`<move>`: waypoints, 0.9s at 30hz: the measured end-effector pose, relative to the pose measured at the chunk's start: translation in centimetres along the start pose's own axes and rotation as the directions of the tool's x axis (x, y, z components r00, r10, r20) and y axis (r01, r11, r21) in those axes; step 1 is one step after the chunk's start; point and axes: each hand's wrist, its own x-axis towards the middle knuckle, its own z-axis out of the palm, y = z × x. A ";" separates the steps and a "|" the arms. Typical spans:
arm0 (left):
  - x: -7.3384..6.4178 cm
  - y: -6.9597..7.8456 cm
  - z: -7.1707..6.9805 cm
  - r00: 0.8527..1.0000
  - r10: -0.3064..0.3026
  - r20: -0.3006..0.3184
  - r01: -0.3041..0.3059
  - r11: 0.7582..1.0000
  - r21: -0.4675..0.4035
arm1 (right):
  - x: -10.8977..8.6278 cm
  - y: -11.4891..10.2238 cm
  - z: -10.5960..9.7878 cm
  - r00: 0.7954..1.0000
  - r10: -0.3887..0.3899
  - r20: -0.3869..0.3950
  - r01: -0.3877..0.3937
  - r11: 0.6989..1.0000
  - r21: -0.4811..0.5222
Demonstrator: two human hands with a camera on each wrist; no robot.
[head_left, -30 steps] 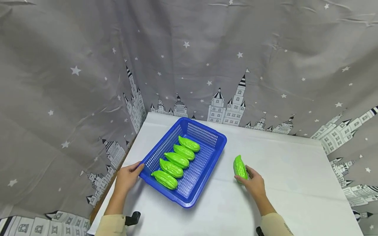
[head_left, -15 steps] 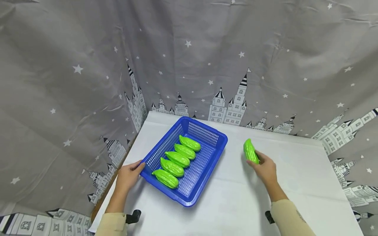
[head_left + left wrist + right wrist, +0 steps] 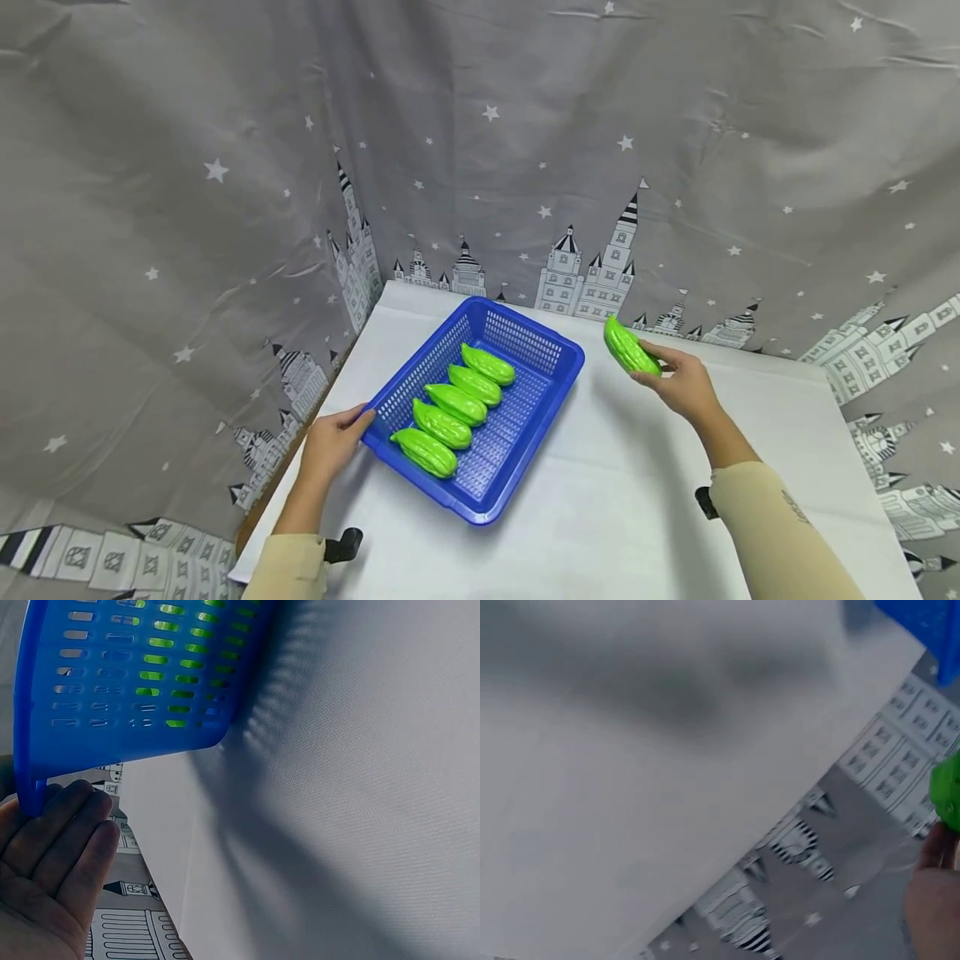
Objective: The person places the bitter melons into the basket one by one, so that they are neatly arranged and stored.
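Observation:
A bright green, ridged bitter melon [image 3: 628, 346] is gripped by its near end in my right hand [image 3: 686, 383], raised over the back right of the table, pointed tip up and leftward. In the right wrist view, only part of the bitter melon [image 3: 946, 791] shows above the fingers. My left hand [image 3: 326, 442] pinches the near left corner rim of the blue plastic basket [image 3: 540, 439]. Fingers of the left hand [image 3: 56, 862] lie under that rim in the left wrist view. Inside the basket, several more bitter melons [image 3: 457, 406] lie side by side in a slanting row along its left side.
The white-covered table [image 3: 600, 517] stretches right and forward of the basket. A grey curtain [image 3: 480, 167] printed with castles and stars hangs behind and left of it. Both sleeves carry a dark wrist device, such as the left strap mount [image 3: 343, 546].
My right hand has lifted the bitter melon off the table, moving it toward the back and tilting its tip leftward. The left hand stays at the basket's rim.

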 end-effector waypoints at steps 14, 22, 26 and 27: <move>-0.3 -0.1 -0.1 1.000 -0.011 -0.016 0.011 1.000 -0.002 | 3.3 -10.2 8.6 0.740 -0.277 0.613 0.358 0.934 -0.010; -0.4 0.3 0.1 0.999 -0.003 -0.049 0.003 1.000 0.000 | 3.2 -14.1 12.0 0.523 -0.175 0.834 0.430 0.899 -0.081; -0.6 0.7 0.2 0.999 0.000 -0.052 0.000 1.000 -0.003 | 3.0 -14.8 13.4 0.434 -0.065 0.899 0.426 0.894 -0.141; -0.6 0.7 0.2 0.999 -0.002 -0.054 0.002 1.000 -0.003 | 2.9 -15.0 13.8 0.414 -0.043 0.909 0.430 0.890 -0.154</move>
